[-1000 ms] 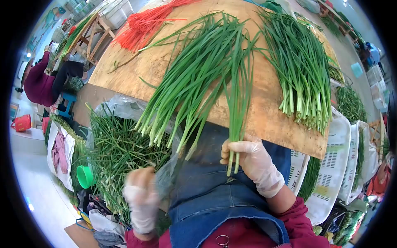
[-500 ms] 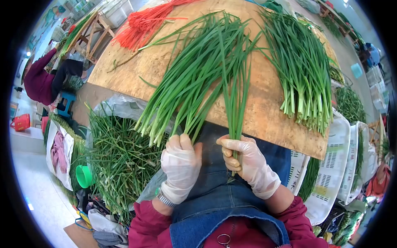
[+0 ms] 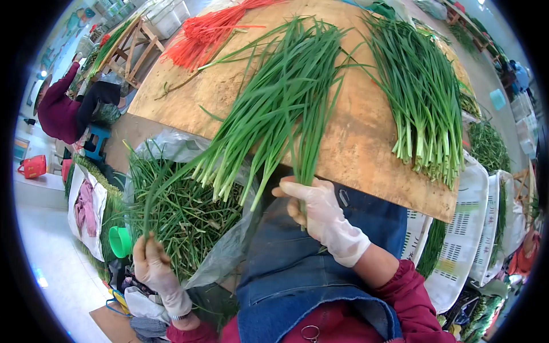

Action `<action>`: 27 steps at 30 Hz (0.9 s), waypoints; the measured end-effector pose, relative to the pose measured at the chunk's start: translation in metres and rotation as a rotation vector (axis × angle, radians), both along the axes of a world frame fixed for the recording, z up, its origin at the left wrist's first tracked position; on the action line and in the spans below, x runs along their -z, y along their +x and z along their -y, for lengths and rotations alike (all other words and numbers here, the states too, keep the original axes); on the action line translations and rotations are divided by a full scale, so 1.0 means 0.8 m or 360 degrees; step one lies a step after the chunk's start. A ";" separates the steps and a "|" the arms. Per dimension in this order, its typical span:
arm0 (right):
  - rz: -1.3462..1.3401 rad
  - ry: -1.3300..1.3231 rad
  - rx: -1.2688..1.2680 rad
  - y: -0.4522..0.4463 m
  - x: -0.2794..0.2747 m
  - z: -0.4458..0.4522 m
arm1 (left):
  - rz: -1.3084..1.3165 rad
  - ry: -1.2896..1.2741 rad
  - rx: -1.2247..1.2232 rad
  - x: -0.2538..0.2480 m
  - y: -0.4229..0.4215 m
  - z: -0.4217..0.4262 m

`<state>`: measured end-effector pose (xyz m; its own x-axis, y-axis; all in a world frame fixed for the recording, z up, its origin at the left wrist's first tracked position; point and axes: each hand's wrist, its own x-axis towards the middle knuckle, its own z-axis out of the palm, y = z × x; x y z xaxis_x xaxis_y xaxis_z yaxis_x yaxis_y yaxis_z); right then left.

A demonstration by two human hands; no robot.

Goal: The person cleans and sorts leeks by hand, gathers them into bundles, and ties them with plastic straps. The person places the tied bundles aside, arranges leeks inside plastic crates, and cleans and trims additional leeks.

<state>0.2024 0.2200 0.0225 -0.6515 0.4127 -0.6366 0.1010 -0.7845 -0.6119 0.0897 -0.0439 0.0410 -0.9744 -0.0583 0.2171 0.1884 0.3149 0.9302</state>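
Observation:
My right hand [image 3: 320, 211], in a thin translucent glove, grips a small bunch of garlic chives [image 3: 309, 157] near its lower ends, with the leaves reaching up over the board. Off to the left, my gloved left hand [image 3: 157, 268] pinches a few blurred chive leaves [image 3: 150, 208] beside a plastic bag. A loose pile of garlic chives [image 3: 257, 114] lies across the board's front edge, pale ends toward me. Farther right on the board rests a thicker heap of garlic chives [image 3: 420, 108] with its white ends lined up.
The wooden board [image 3: 366, 154] carries red ties [image 3: 200, 37] at its far left. Below its left corner stands a clear plastic bag [image 3: 229, 251] full of loose leaves. White crates [image 3: 457, 228] stand at right, a green cup [image 3: 120, 242] at left. Another person [image 3: 60, 108] sits bent over at far left.
My left hand has swung down and left from beside the right hand, now with leaves in its fingers. My right hand has shifted slightly left, still gripping the bunch.

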 end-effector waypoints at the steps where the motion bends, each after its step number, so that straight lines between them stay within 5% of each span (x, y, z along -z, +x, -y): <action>1: 0.0000 0.0035 0.0011 -0.007 0.002 0.004 | 0.0026 -0.0032 -0.0052 0.011 -0.006 0.036; 5: -0.0001 0.0016 -0.0005 -0.032 0.017 0.015 | 0.0135 -0.0964 -0.0226 0.058 -0.013 0.110; 7: -0.0067 -0.0011 0.0016 -0.034 0.015 0.017 | -0.0779 -0.1879 -0.0029 0.065 -0.007 0.097; 13: -0.0481 -0.0255 -0.0092 0.005 0.018 -0.004 | -0.0255 -0.0662 0.0940 -0.006 0.045 -0.066; 16: -0.0619 -0.0355 -0.0091 0.021 0.026 -0.007 | -0.0269 -0.0776 0.1035 -0.001 0.045 -0.119; 19: -0.0712 -0.0427 -0.0082 0.028 0.031 -0.008 | 0.0927 -0.0014 0.1311 0.017 0.041 -0.150; 22: -0.0674 -0.0406 -0.0068 0.031 0.034 -0.008 | 0.1382 0.0418 0.1543 0.014 0.044 -0.167; 27: -0.0352 -0.0137 -0.0084 0.033 0.015 -0.007 | 0.1405 0.0325 0.1243 0.008 0.051 -0.175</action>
<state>0.2285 0.2253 0.0107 -0.7983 0.3246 -0.5074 0.0144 -0.8319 -0.5548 0.1304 0.0964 0.0343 -0.5697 0.6602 -0.4894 -0.4660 0.2310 0.8541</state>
